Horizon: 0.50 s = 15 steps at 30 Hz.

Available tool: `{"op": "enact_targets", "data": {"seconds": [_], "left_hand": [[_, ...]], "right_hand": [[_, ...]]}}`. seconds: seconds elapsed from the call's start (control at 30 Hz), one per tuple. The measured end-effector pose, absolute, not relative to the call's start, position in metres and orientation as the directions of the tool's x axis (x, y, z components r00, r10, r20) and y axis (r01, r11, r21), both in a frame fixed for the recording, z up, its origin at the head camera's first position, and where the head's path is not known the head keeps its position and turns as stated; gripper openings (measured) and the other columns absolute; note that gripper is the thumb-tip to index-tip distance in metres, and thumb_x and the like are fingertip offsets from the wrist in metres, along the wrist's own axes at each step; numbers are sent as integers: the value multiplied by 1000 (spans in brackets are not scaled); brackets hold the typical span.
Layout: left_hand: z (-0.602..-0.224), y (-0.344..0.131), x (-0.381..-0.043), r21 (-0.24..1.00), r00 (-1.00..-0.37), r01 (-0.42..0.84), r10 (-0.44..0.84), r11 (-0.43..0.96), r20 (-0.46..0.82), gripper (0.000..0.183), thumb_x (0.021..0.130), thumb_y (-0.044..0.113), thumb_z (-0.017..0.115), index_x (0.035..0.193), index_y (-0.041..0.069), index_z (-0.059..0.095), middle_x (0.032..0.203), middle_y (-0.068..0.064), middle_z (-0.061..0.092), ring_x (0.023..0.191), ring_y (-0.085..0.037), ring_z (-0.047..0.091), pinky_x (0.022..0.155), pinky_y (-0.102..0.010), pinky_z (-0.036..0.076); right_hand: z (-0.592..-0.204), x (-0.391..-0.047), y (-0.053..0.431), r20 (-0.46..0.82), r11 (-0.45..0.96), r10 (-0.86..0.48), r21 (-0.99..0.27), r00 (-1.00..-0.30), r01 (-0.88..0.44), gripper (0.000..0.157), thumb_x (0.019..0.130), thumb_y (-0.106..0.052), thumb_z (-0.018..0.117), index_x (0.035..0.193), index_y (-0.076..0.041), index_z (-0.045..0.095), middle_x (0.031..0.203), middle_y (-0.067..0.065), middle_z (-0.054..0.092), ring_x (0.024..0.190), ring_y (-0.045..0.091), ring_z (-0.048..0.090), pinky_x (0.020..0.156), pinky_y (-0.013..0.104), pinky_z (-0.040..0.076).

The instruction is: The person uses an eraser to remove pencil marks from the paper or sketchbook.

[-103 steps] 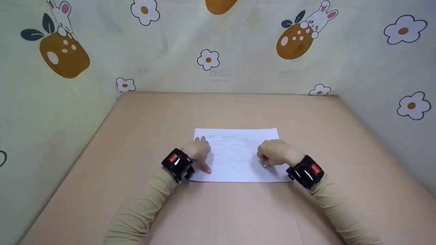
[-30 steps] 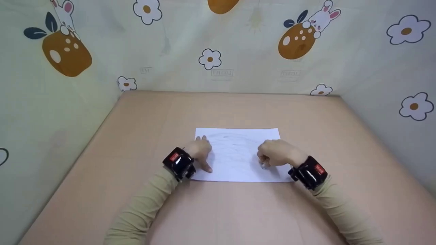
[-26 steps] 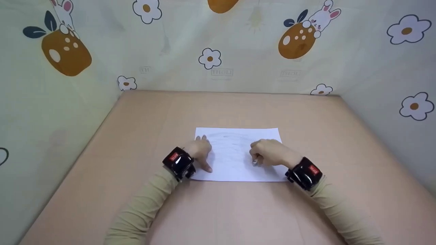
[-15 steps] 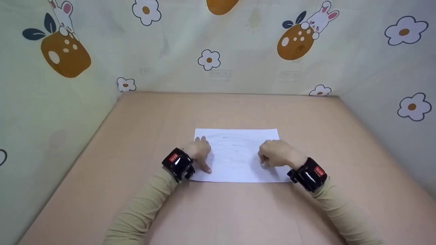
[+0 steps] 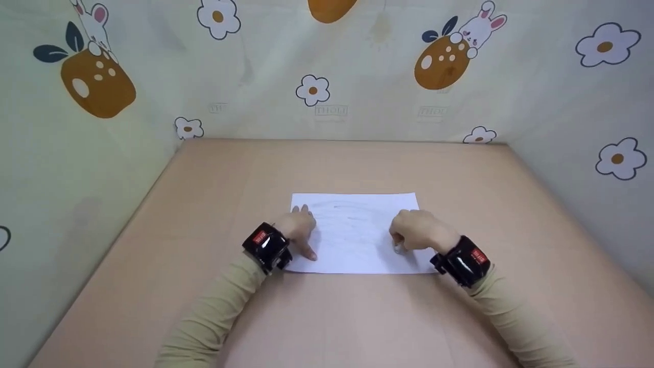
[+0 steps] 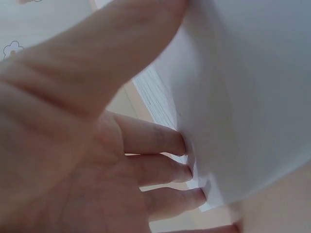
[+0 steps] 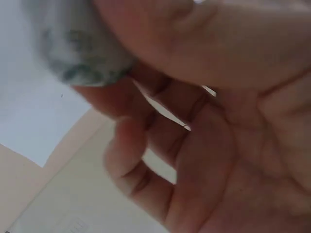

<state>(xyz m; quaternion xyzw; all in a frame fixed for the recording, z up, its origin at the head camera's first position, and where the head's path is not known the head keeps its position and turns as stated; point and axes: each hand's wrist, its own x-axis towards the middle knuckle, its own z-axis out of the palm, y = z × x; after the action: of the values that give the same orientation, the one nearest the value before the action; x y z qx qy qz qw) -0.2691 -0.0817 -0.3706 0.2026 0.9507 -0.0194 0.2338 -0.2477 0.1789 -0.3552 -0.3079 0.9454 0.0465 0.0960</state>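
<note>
A white sheet of paper (image 5: 352, 258) with faint grey smudges and strokes lies on the table in the head view. My left hand (image 5: 298, 227) rests spread on its left side, thumb apart from the other fingers. In the left wrist view those fingertips (image 6: 182, 173) are right at the edge of the paper (image 6: 262, 107), which bulges up there. On the sheet's right side, my right hand (image 5: 418, 229) pinches a small white eraser (image 5: 398, 249) close over the paper. The right wrist view shows green print on the eraser (image 7: 80, 48), blurred, between thumb and curled fingers.
The tan tabletop (image 5: 337, 317) extends around the sheet. A pale patterned sheet with flowers and bunnies covers the back wall (image 5: 378, 71) and both sides. A black camera band sits on each wrist.
My right hand slid left over the paper with the eraser, then came back right, and is now slightly farther right than before. My left hand stayed in place.
</note>
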Motion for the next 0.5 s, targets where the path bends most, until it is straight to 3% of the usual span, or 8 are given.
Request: {"op": "enact_targets", "data": {"seconds": [0.13, 0.33, 0.5], "left_hand": [[-370, -82, -269, 62, -806, 394, 378, 917, -455, 100, 74, 47, 76, 142, -11, 31, 153, -32, 15, 143, -48, 13, 121, -52, 13], [-370, -81, -269, 34, -809, 397, 367, 917, -459, 105, 74, 49, 76, 144, -11, 26, 153, -32, 14, 144, -47, 15, 121, -51, 15], [-370, -82, -270, 22, -804, 410, 373, 912, -463, 104, 74, 49, 76, 143, -12, 28, 153, -33, 16, 143, -48, 15, 121, -51, 17]], "right_hand": [[-357, -249, 177, -158, 788, -609, -6, -777, -616, 22, 68, 0, 75, 60, -12, 59, 62, -4, 51, 62, 11, 46, 51, 22, 36], [-353, -247, 180, -261, 830, -534, 19, -804, -557, 22, 66, -4, 78, 59, -13, 59, 65, -2, 52, 62, 13, 46, 51, 23, 36], [-360, -252, 177, -150, 785, -615, -24, -774, -619, 18, 73, -2, 74, 65, -11, 62, 65, -3, 54, 64, 11, 46, 53, 21, 36]]}}
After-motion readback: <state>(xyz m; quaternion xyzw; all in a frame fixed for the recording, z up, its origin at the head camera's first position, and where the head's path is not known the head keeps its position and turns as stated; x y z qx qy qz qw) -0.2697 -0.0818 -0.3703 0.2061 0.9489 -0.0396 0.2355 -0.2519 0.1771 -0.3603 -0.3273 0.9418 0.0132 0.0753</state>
